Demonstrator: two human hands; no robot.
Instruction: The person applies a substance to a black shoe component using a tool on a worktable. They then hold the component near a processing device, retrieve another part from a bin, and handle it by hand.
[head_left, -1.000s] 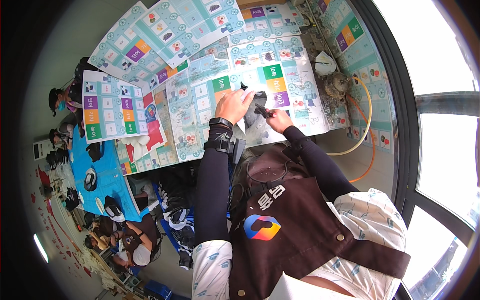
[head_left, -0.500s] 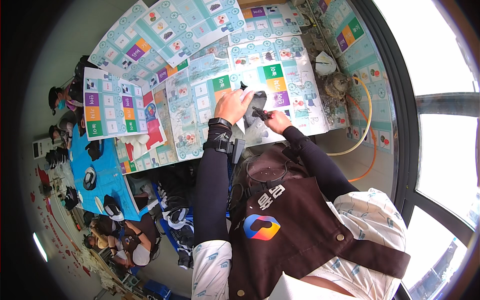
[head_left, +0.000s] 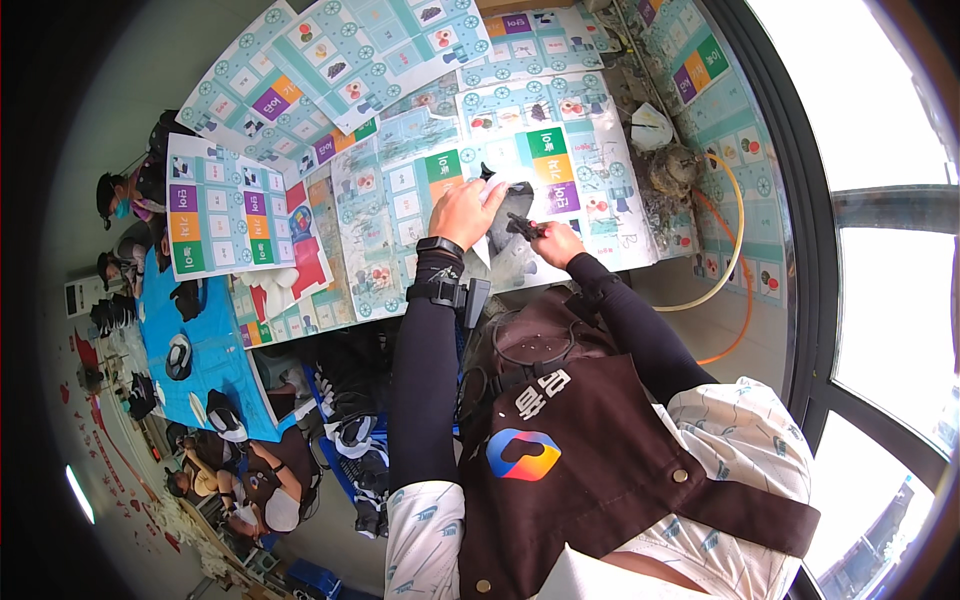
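- Dark grey, a thin piece (head_left: 515, 205) lies on the bench (head_left: 345, 322), near its near edge and toward the right corner, between the two hands.
- Its long axis seems to run away from the near edge; the left hand (head_left: 462, 213) hides part of it, so its full outline cannot be told.
- That hand lies palm down at the piece's left side, fingers mostly straight; whether it pinches anything cannot be told.
- The right hand (head_left: 558, 243), closer to the near edge, grasps a small dark tool (head_left: 522, 228), whose tip lies over the piece's right side; its kind is unclear.
- A white point (head_left: 484, 250) shows beside the left hand.
- Printed sheets (head_left: 385, 55) overlap toward the far left corner.
- A yellow hose (head_left: 738, 215) and an orange hose (head_left: 745, 290) hang past the right end.
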